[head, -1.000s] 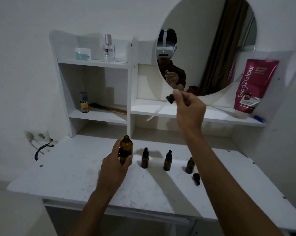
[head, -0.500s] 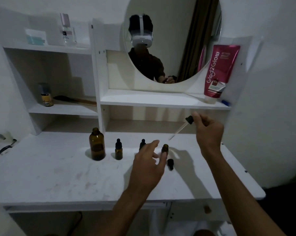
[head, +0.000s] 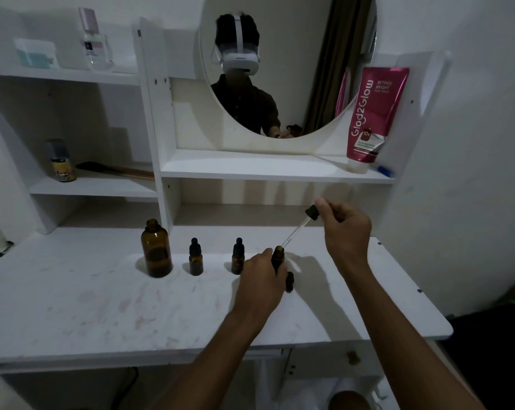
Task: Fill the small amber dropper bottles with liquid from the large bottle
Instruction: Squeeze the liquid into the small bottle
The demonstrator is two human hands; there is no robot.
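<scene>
Toward the right of the tabletop (head: 102, 303), the open small bottle (head: 278, 253) stands upright, long axis vertical, mouth up; the left hand (head: 260, 284) is wrapped closed around its body, likely to steady it for filling; the dropper (head: 298, 229) slants down from upper right to lower left, its glass tip at the bottle's mouth, its black bulb pinched between the fingers of the right hand (head: 346, 229), a tilt that suits aiming liquid into the narrow neck; a loose black cap (head: 289, 282) lies just beside the held bottle; left of these stand two capped small bottles (head: 195, 257) (head: 238, 256), upright; farther left, the large bottle (head: 156, 250) stands uncapped, well apart from both hands.
</scene>
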